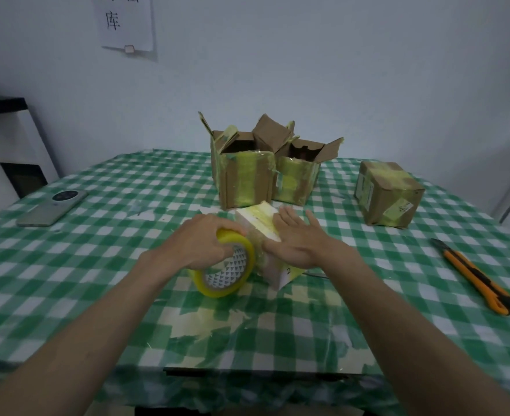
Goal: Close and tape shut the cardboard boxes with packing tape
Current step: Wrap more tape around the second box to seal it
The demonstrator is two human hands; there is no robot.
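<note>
A small pale box [261, 220] with yellowish tape on its top lies in the middle of the checked table. My right hand [296, 240] lies flat on its top, fingers straight, pressing down. My left hand [205, 238] grips a yellow tape roll [226, 274] that stands on edge against the box's left side, with a strip of tape running from the roll onto the box. Behind stand two brown boxes with open flaps, the left box [241, 178] and the right box [297, 178]. A taped, closed brown box [387, 195] sits at the right.
An orange and black utility knife [476, 277] lies at the right on the green checked tablecloth [97, 265]. A phone [52, 207] lies face down at the left. Tape scraps stick to the cloth near the front edge. A white wall stands behind the table.
</note>
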